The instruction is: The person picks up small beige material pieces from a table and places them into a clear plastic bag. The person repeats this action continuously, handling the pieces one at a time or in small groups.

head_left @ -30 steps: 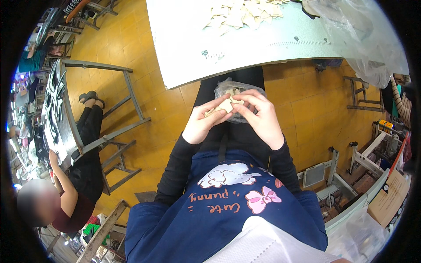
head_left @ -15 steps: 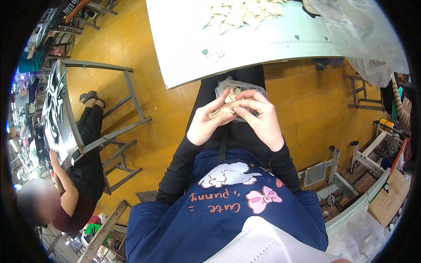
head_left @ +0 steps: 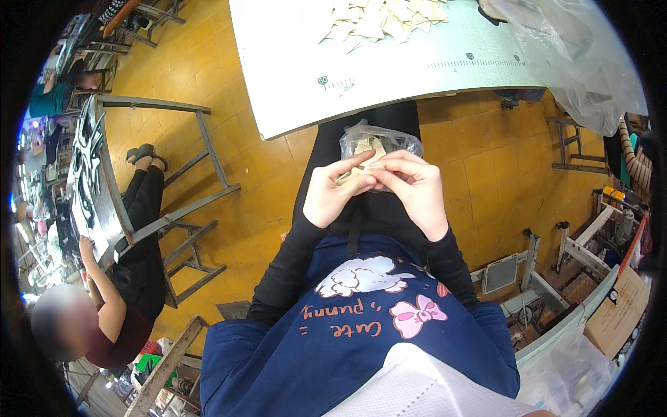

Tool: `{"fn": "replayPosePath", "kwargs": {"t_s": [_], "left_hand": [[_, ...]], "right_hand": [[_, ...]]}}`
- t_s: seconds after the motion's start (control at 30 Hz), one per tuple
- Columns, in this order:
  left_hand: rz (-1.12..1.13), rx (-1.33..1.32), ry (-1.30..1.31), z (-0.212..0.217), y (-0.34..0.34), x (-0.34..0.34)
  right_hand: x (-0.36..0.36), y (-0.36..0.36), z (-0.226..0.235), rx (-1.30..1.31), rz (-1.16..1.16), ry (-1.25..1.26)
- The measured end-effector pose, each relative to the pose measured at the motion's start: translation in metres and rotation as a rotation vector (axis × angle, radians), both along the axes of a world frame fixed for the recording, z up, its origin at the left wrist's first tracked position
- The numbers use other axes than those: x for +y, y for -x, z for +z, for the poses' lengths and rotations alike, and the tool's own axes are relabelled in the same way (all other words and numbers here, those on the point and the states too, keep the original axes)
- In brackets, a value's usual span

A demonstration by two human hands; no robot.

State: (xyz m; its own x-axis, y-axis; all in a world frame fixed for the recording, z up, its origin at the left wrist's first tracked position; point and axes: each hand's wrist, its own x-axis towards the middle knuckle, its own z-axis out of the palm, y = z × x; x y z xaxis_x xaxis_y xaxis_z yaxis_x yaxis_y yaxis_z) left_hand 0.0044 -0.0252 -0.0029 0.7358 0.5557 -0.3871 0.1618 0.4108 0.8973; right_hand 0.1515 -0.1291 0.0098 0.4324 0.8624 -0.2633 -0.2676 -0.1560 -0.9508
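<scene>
Head view, frame centre: both my left hand point(head_left: 332, 196) and right hand point(head_left: 415, 189) pinch one tan piece point(head_left: 356, 176) above the bag point(head_left: 379, 141), many more heaped on the table point(head_left: 306, 76) upper centre.

Looks like a small workshop: ruler-marked white surface point(head_left: 389, 76) at 12 o'clock, metal-frame benches point(head_left: 180, 174) at 9, machine stands point(head_left: 556, 257) at 4.

Views: one only, head-worn, so no overlap with another.
Position: above the lap, close over the left hand point(head_left: 332, 197) and right hand point(head_left: 411, 189).
Facing: steeply downward, slightly forward to the white table point(head_left: 306, 76).
Lens: wide fisheye, edges bending, dark rim.
Reach: yellow floor point(head_left: 257, 181) and neighbouring seated person point(head_left: 121, 278) at left.
</scene>
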Motion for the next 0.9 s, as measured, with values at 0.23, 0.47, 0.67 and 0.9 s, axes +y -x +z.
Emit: {"fn": "replayPosePath", "kwargs": {"t_s": [0.23, 0.47, 0.67, 0.9], "left_hand": [[0.190, -0.171, 0.466, -0.007, 0.004, 0.013], [0.119, -0.198, 0.411, 0.001, 0.008, 0.009], [0.086, -0.181, 0.442, -0.008, 0.009, 0.006], [0.107, -0.245, 0.455, -0.008, 0.009, 0.003]], "right_hand": [[0.004, -0.011, -0.004, -0.084, -0.118, -0.044], [0.009, -0.008, -0.002, -0.654, 0.046, 0.002], [0.011, -0.001, 0.001, -0.504, 0.133, -0.085], [0.010, -0.001, 0.004, -0.433, 0.018, -0.081]]}}
